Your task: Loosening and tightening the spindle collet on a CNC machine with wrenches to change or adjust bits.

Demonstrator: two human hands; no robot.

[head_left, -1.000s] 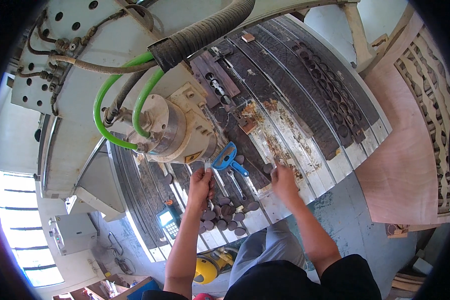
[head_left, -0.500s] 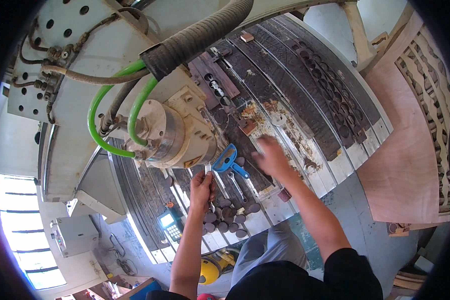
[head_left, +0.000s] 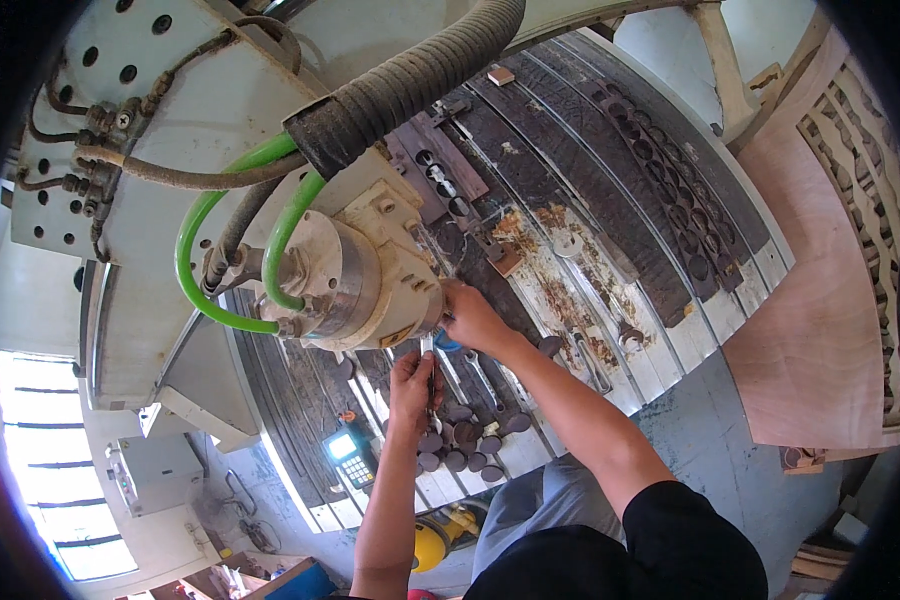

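Observation:
My left hand [head_left: 410,390] is closed around a silver wrench [head_left: 427,346], whose upper end is at the underside of a machine spindle head [head_left: 402,285]. My right hand [head_left: 478,322] reaches to the right side of that head. Its fingertips are hidden, so what they hold, if anything, does not show. Just below the right hand, part of a blue brush [head_left: 448,343] is visible. Another wrench [head_left: 484,382] lies on the slotted machine bed [head_left: 530,452]. Several dark round discs [head_left: 460,436] are heaped in front of my hands.
Green hoses [head_left: 196,240] and a thick ribbed hose [head_left: 400,90] run to the spindle. A keypad controller [head_left: 350,455] lies at the bed's left front. Dark boards with round holes [head_left: 660,165] lie farther back. A large plywood sheet [head_left: 805,330] stands at the right.
My right hand has moved left from over the bed to the spindle head, now covering most of the blue brush. My left hand stays on the wrench. The view has shifted slightly.

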